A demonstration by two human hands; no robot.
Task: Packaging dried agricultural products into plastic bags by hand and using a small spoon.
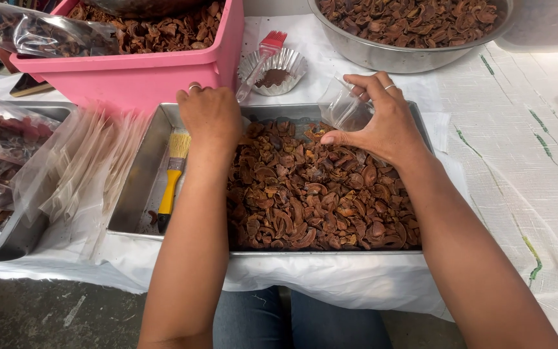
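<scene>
Person seated at a cloth-covered surface (537, 129), both arms reaching fwd over a steel tray (138, 187) w/ a heap of brown dried shell-like pieces (318, 194) filling its right and middle part.

Right hand (382, 119) hovers over the far right corner of the tray, fingers pinched tog. on a small clear plastic bag (343, 110), thumb and forefinger clamping its edge; bag hangs just above the dried pieces. Ring on one finger.

Left hand (211, 116) is at the far rim of the tray, knuckles up, fingers curled down behind the hand – can't tell if they grip anything. Ring there too.

In the bare left strip of the tray lies a brush w/ yellow handle (172, 178), bristles pointing away from the person. Left of the tray: a fanned stack of empty clear bags (85, 171), then filled bags in another steel tray (1, 161). Behind: pink tub (143, 71) w/ more brown pieces, a fluted foil cup (278, 71) w/ a red brush (269, 45) resting in it, and a big steel bowl (395, 58) of the same pieces at top right.
</scene>
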